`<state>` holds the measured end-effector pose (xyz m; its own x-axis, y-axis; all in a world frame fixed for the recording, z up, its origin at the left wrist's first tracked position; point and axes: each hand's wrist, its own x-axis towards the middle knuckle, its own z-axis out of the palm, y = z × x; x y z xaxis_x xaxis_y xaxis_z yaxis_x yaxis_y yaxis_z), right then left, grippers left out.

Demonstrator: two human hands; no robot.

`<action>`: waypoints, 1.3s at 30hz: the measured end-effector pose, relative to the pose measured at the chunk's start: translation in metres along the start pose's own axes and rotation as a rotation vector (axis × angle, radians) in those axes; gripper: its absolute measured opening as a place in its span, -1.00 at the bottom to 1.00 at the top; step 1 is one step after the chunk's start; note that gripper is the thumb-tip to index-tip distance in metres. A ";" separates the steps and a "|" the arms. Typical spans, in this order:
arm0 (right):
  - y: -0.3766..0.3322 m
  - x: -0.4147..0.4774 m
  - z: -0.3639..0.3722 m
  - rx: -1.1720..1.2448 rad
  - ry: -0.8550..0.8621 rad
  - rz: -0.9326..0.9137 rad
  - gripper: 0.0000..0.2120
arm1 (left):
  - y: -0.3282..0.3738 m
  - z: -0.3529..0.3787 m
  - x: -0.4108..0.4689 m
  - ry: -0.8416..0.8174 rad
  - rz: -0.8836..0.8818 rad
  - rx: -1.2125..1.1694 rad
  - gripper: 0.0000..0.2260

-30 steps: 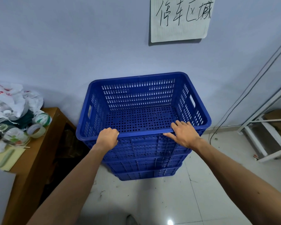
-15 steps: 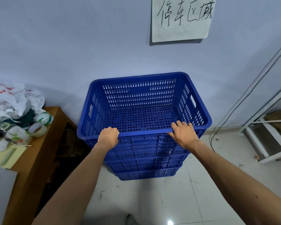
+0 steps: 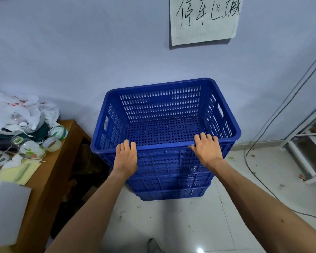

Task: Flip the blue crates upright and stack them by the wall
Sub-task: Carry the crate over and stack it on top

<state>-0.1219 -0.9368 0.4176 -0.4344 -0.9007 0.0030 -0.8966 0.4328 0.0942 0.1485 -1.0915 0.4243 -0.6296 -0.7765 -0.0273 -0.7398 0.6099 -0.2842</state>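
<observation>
Top blue crate at frame centre, upright, open side up, nested on the stack of blue crates below. Stack sits on the tiled floor, back edge close against the wall.

Left hand grips the near rim, fingers hooked over it. Right hand grips the same rim further right.

Handwritten paper sign upper right. Cluttered wooden table at left, with tape rolls. Cable trails down at right.

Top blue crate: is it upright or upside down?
Upright: the top blue crate has its open mouth facing up, perforated floor showing.
</observation>
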 end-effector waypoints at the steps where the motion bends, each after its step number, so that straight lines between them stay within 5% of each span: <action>1: 0.000 0.000 -0.002 0.005 -0.005 0.004 -0.59 | -0.001 -0.001 0.001 -0.022 0.012 -0.016 -0.36; 6: 0.002 -0.003 -0.009 0.036 -0.038 -0.018 -0.49 | -0.008 -0.002 0.003 -0.179 0.055 -0.159 -0.14; 10: 0.024 -0.011 -0.007 0.156 -0.004 -0.088 -0.18 | -0.026 -0.005 -0.003 -0.151 -0.041 -0.371 -0.12; 20: 0.060 -0.015 0.010 0.212 -0.076 0.305 0.01 | -0.074 0.008 -0.020 -0.168 -0.473 -0.619 0.19; 34: 0.059 -0.021 -0.019 0.229 -0.266 0.339 0.14 | -0.065 -0.014 -0.028 -0.229 -0.569 -0.679 0.18; 39: 0.043 -0.040 -0.025 0.150 -0.277 0.313 -0.07 | -0.040 -0.026 -0.047 -0.220 -0.580 -0.693 0.05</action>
<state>-0.1412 -0.8830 0.4460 -0.6754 -0.6900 -0.2602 -0.7118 0.7023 -0.0147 0.2021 -1.0752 0.4616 -0.1101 -0.9590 -0.2612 -0.9460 0.0205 0.3235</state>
